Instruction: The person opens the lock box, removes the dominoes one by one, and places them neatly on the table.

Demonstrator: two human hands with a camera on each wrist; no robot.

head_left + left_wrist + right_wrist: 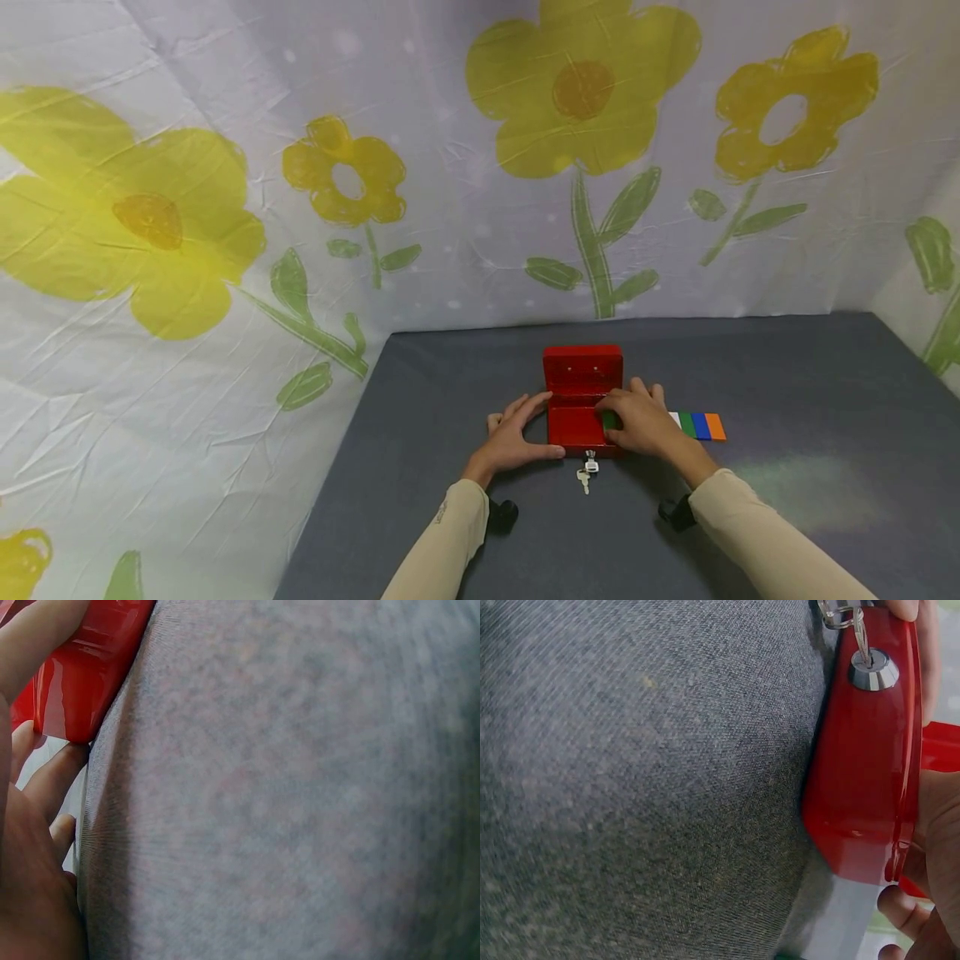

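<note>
A small red cash box (pixel 573 427) stands on the grey table with its lid (pixel 582 364) raised at the back. My left hand (pixel 513 442) holds its left side, thumb at the front corner and index fingertip near the hinge. With fingers and thumb, my right hand (pixel 641 421) pinches a flat green piece (pixel 608 422) at the right of the box's inside; the hand hides part of it. In the right wrist view a key sits in the front lock (pixel 874 671). A second key (pixel 584 481) hangs on the ring before the box.
A row of flat coloured pieces (pixel 701 426), with white, green, blue and orange showing, lies right of the box, partly behind my right hand. Flower-printed cloth (pixel 465 275) hangs behind the grey table (pixel 450 367).
</note>
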